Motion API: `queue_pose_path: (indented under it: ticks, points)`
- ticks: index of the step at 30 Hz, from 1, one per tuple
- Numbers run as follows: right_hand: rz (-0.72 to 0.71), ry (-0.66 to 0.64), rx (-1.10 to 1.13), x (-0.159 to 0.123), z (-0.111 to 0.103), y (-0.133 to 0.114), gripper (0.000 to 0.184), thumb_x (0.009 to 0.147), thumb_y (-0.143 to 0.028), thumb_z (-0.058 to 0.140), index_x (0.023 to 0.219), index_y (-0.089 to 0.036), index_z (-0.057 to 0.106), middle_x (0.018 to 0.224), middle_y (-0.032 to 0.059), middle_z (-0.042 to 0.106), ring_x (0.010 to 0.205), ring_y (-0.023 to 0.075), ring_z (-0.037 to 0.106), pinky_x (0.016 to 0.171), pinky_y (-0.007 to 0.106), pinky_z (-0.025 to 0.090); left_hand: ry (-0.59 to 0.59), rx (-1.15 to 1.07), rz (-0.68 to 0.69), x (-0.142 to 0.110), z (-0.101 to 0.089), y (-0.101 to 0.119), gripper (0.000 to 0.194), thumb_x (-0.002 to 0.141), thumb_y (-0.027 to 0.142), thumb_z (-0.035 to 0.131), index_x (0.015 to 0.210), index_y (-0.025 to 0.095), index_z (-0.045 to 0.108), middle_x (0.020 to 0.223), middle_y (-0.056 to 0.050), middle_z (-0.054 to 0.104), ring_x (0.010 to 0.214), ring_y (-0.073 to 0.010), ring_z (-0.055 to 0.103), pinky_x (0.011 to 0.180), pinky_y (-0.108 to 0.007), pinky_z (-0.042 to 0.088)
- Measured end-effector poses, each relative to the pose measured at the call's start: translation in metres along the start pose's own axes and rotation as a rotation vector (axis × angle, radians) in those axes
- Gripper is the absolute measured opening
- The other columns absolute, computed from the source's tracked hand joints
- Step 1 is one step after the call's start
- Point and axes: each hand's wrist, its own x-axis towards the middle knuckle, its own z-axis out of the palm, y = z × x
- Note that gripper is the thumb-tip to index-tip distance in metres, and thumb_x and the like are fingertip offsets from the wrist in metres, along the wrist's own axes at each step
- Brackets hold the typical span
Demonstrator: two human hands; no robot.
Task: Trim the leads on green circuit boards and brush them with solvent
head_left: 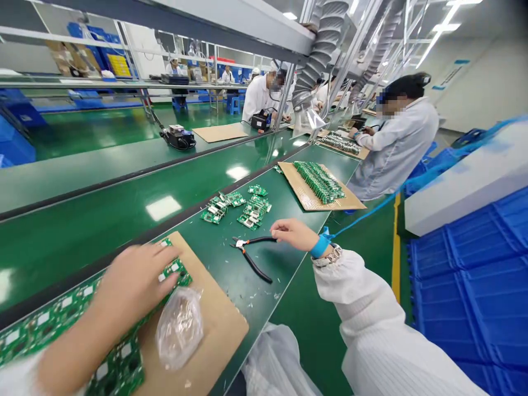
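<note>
My left hand (134, 280), slightly blurred, is over the end of a long green circuit board panel (43, 319); its thumb and fingers close around a board part there. The panel lies on brown cardboard (214, 324) beside a crumpled clear plastic bag (180, 330). My right hand (295, 234), with a blue wrist strap (320, 246), has its fingers curled at the tip of one black handle of the cutting pliers (256, 266). Those pliers rest on the green bench with their handles spread. Beyond them sit loose piles of small circuit boards (254, 212).
Rows of boards (319, 181) stand on another cardboard sheet (346, 201) farther along the bench (231, 286). Small clippings are scattered near the pliers. A blue cord (367, 212) runs from my right wrist past blue crates (466, 297). Co-workers (406, 140) sit farther up the line.
</note>
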Motion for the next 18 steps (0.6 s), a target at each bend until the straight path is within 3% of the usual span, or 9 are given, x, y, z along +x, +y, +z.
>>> queue_pose_path:
  ticks: [4,7,11,15,18]
  points:
    - [-0.082,-0.024,0.162,0.014,-0.018,-0.006,0.020,0.074,-0.035,0.056,0.078,-0.015,0.059,0.066,-0.0010,0.059,0.064,0.0119,0.058,0.065,0.026,0.046,-0.040,0.139,0.153,0.113,-0.005,0.010,0.086,0.061,0.020,0.079,0.137,0.018,0.038,0.145,-0.017,0.039,0.134,-0.0345,0.032,0.104,-0.054,0.030]
    - [-0.111,-0.059,0.240,0.015,-0.031,-0.003,0.025,0.072,-0.039,0.059,0.079,-0.015,0.060,0.067,0.0002,0.060,0.064,0.0122,0.057,0.064,0.027,0.047,-0.120,0.206,0.227,0.172,0.003,0.007,0.105,0.047,0.018,0.085,0.139,0.016,0.035,0.145,-0.022,0.038,0.133,-0.0401,0.032,0.101,-0.058,0.029]
    - [-0.107,-0.064,0.282,0.014,-0.042,0.004,0.027,0.071,-0.042,0.062,0.077,-0.015,0.060,0.064,-0.0003,0.058,0.061,0.0112,0.054,0.062,0.027,0.045,-0.168,0.246,0.326,0.197,0.011,-0.006,0.102,0.044,0.012,0.083,0.137,0.018,0.040,0.141,-0.020,0.046,0.129,-0.0381,0.041,0.100,-0.052,0.033]
    - [-0.097,-0.065,0.315,0.019,-0.043,0.007,0.028,0.070,-0.044,0.062,0.075,-0.016,0.059,0.065,-0.0006,0.057,0.061,0.0108,0.053,0.063,0.027,0.045,-0.157,0.247,0.403,0.198,0.015,-0.009,0.080,0.056,0.006,0.071,0.131,0.016,0.047,0.124,-0.018,0.061,0.113,-0.0320,0.057,0.094,-0.045,0.038]
    - [-0.092,-0.062,0.337,0.020,-0.041,0.008,0.031,0.069,-0.047,0.063,0.075,-0.016,0.059,0.067,-0.0003,0.058,0.061,0.0110,0.054,0.063,0.027,0.046,-0.118,0.249,0.430,0.195,0.018,-0.007,0.067,0.062,0.005,0.060,0.127,0.015,0.050,0.117,-0.017,0.064,0.108,-0.0309,0.059,0.094,-0.045,0.037]
